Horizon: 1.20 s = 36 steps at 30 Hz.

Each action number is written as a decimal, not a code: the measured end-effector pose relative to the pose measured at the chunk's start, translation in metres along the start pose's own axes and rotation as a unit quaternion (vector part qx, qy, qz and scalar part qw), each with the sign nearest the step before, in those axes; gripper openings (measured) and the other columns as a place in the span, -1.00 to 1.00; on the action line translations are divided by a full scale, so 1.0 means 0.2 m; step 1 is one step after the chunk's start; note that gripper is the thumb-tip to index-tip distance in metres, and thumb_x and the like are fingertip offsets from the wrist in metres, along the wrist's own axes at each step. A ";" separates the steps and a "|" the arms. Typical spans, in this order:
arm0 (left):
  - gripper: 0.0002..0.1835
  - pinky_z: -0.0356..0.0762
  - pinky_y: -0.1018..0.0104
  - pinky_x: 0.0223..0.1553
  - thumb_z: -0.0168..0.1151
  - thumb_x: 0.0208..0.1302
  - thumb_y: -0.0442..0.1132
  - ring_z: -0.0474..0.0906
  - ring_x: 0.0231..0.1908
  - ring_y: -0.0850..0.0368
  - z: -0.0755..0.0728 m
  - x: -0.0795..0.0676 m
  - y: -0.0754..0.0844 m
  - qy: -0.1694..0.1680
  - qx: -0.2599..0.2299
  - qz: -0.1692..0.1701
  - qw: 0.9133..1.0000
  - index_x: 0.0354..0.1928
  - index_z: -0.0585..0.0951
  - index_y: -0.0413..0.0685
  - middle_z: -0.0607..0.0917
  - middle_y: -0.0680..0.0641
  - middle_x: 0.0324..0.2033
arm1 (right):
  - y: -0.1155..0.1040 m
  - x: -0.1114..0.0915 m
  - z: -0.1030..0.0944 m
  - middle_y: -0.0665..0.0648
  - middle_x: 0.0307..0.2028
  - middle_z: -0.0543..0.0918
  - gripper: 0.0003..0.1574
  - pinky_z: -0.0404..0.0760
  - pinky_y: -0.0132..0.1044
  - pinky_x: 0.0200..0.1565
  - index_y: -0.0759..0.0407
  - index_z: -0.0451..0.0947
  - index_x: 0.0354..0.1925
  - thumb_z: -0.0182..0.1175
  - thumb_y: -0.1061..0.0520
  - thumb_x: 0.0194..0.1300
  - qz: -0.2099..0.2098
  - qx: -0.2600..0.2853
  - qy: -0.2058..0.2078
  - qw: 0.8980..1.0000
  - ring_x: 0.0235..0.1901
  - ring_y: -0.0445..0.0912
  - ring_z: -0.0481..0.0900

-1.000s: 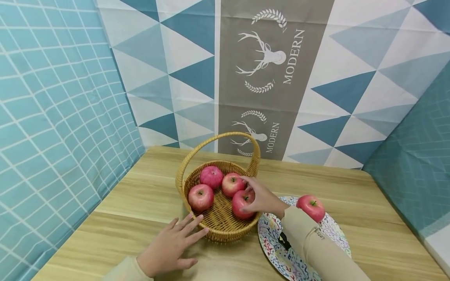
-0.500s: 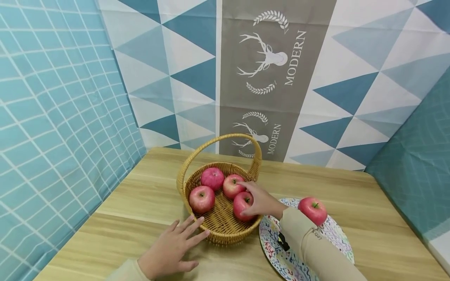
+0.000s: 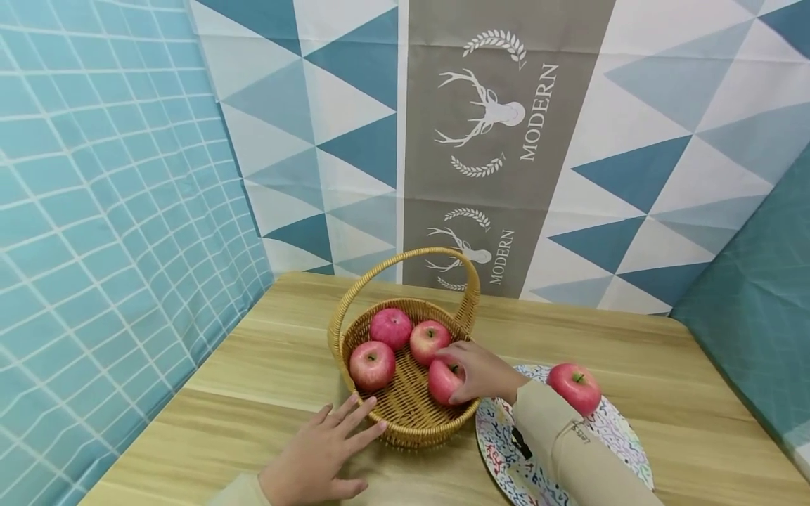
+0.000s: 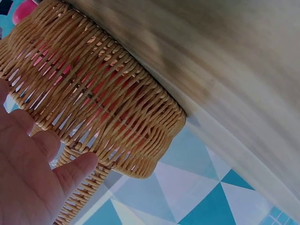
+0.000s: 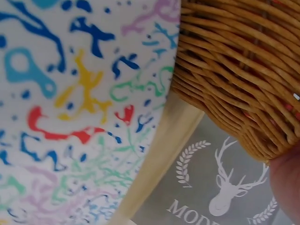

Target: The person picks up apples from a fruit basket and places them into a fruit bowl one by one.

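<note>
A round wicker basket (image 3: 418, 434) with a tall arched handle holds several red apples. My right hand (image 3: 486, 374) reaches over its right rim and grips the front right apple (image 3: 444, 383), fingers at the far side and thumb at the near side. Close behind that one sits another apple (image 3: 429, 340). Two more, a darker apple (image 3: 390, 328) and a paler-topped apple (image 3: 373, 365), lie along the left. My left hand (image 3: 316, 450) has its fingers spread, fingertips at the basket's near left rim. In the left wrist view, the basket's woven side (image 4: 103, 93) fills the space beyond that hand.
Right of the basket stands a white plate (image 3: 623, 446) with colourful squiggles, partly under my right sleeve. One apple (image 3: 576, 388) rests on its far part. The wooden table (image 3: 266, 351) meets a patterned back wall and a blue tiled-print side wall (image 3: 126, 211).
My right hand's fingertips have come off the apple behind and closed round the front right apple. The left hand stays at the rim. The whole head view has shifted slightly.
</note>
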<state>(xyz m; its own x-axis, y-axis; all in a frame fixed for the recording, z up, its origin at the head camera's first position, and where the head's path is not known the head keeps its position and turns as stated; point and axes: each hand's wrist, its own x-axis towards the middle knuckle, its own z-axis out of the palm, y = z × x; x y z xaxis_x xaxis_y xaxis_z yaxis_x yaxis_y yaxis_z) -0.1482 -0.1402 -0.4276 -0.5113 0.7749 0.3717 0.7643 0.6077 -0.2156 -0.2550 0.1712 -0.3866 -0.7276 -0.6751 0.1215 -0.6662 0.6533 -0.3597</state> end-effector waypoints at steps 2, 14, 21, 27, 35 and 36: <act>-0.23 0.55 -0.16 -0.17 0.24 0.09 0.29 0.37 0.22 -0.22 0.00 0.01 0.01 0.000 -0.003 -0.001 1.000 0.30 0.45 0.08 0.37 -0.19 0.31 | -0.01 0.00 -0.01 0.19 0.05 0.55 -0.10 0.47 -0.01 0.07 0.23 0.45 0.20 0.44 0.03 -0.17 0.006 -0.022 -0.019 1.000 0.04 0.07 0.47; -0.29 0.54 -0.15 -0.15 0.26 0.08 0.26 0.42 0.19 -0.18 -0.01 0.01 0.00 -0.009 -0.006 -0.010 1.000 0.26 0.51 0.11 0.44 -0.15 0.27 | -0.03 0.06 0.01 0.13 -0.08 0.43 -0.09 0.52 -0.19 -0.08 0.19 0.38 0.11 0.38 0.13 -0.33 0.007 -0.020 -0.056 0.998 -0.15 -0.06 0.46; -0.28 0.54 -0.15 -0.15 0.28 0.06 0.26 0.42 0.19 -0.17 -0.01 0.01 0.00 -0.006 -0.005 -0.011 1.000 0.24 0.52 0.10 0.44 -0.14 0.27 | -0.01 0.05 -0.01 0.16 -0.07 0.38 0.01 0.51 -0.15 -0.07 0.25 0.36 0.17 0.40 0.09 -0.38 -0.002 0.042 0.000 0.999 -0.12 -0.02 0.42; -0.29 0.53 -0.17 -0.14 0.29 0.06 0.25 0.43 0.19 -0.18 -0.01 0.03 -0.02 -0.005 -0.008 -0.010 1.000 0.25 0.52 0.10 0.45 -0.15 0.27 | 0.00 0.05 -0.03 0.18 -0.05 0.37 0.09 0.52 -0.17 -0.10 0.25 0.34 0.25 0.44 0.10 -0.36 -0.004 0.073 0.028 0.997 -0.13 -0.03 0.41; -0.29 0.55 -0.13 -0.17 0.30 0.04 0.26 0.45 0.17 -0.14 0.00 0.02 -0.03 0.004 0.004 0.006 1.000 0.24 0.52 0.14 0.47 -0.11 0.25 | -0.01 0.00 -0.02 0.24 0.05 0.41 0.11 0.51 -0.07 0.00 0.32 0.26 0.23 0.50 0.09 -0.32 -0.005 0.131 0.081 0.988 0.01 0.04 0.44; -0.29 0.55 -0.13 -0.17 0.30 0.04 0.26 0.46 0.16 -0.14 -0.01 0.02 -0.04 0.005 0.005 0.007 1.000 0.24 0.52 0.14 0.47 -0.11 0.25 | -0.01 -0.01 -0.02 0.23 0.04 0.41 0.08 0.51 -0.07 0.00 0.31 0.27 0.20 0.50 0.09 -0.32 -0.004 0.136 0.085 0.987 0.00 0.04 0.44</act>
<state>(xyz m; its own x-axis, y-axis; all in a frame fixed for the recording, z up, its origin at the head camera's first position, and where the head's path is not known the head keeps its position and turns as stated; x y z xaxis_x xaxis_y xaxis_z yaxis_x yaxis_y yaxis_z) -0.1551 -0.1420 -0.4238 -0.4962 0.7817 0.3777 0.7678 0.5982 -0.2293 -0.2529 0.1730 -0.3827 -0.7552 -0.5972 0.2703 -0.6200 0.5169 -0.5903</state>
